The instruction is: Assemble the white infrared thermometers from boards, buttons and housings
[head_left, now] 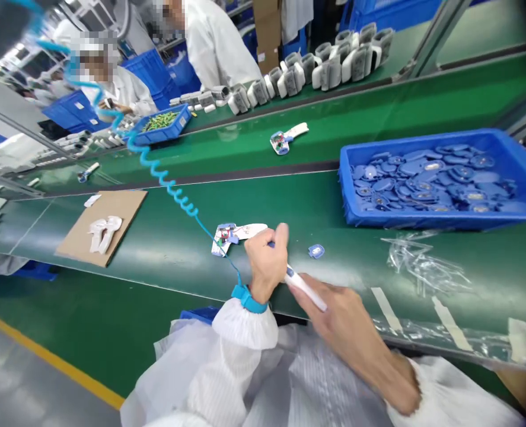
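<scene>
From my remote seat I have the person's left hand (267, 261) closed in a fist around the upper end of a slim, smooth white plastic handpiece (307, 289) with blue parts, held slantwise over the near edge of the matte green bench (289, 204). The right hand (340, 305), slightly blurred, grips its lower end; most of those fingertips are hidden from me. A teal fabric wrist strap (248, 299) circles the left wrist, tied to a glossy coiled cord (169, 185), above gathered white cuffs. Just beyond the left fist I see an opened white shell (219, 243) with wires and a small circuit board, and right of that a flat, rounded blue plate (316, 251). The ribbed-looking blue plastic bin (423, 217) at right is heaped with rounded blue pieces; crumpled clear film (418, 261) and pale tape strips (452, 323) lie in front. Curved white pieces (105, 233) rest on brown cardboard (78, 234) at left. On the far small blue tray (162, 133), a white label is too small for me to read.
</scene>
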Demonstrator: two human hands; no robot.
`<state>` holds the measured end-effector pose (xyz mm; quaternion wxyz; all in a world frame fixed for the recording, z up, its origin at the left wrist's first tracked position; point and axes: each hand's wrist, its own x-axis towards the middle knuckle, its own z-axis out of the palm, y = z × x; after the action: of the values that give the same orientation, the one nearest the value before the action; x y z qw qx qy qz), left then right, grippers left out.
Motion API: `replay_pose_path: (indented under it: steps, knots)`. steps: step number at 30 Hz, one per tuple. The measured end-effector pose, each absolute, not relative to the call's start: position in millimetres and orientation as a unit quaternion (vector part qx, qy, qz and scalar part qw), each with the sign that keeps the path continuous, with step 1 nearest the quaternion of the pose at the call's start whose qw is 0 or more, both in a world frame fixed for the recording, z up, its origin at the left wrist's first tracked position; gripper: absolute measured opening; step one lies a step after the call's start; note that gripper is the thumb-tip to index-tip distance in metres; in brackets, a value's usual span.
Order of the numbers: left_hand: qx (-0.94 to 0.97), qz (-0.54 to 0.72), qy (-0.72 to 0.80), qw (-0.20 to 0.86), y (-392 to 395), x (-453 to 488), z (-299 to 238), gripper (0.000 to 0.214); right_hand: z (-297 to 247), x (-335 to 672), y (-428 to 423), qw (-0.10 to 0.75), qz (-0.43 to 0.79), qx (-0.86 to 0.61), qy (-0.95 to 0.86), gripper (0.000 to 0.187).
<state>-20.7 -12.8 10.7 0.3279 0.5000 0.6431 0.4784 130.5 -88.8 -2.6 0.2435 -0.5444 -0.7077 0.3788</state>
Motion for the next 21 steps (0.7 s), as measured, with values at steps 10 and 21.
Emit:
replay_pose_path:
  steps: [10, 21]
  knots:
    - [0.593, 0.374, 0.507, 0.502, -41, -20, 67, 0.035, 11, 171, -90, 0.245, 0.562, -0.557, -0.560, 0.055]
    - [0.626, 0.263, 0.660, 0.322, 47, -49, 73, 0.036, 44, 144, -49, 0.317, 0.338, -0.558, -0.688, 0.043]
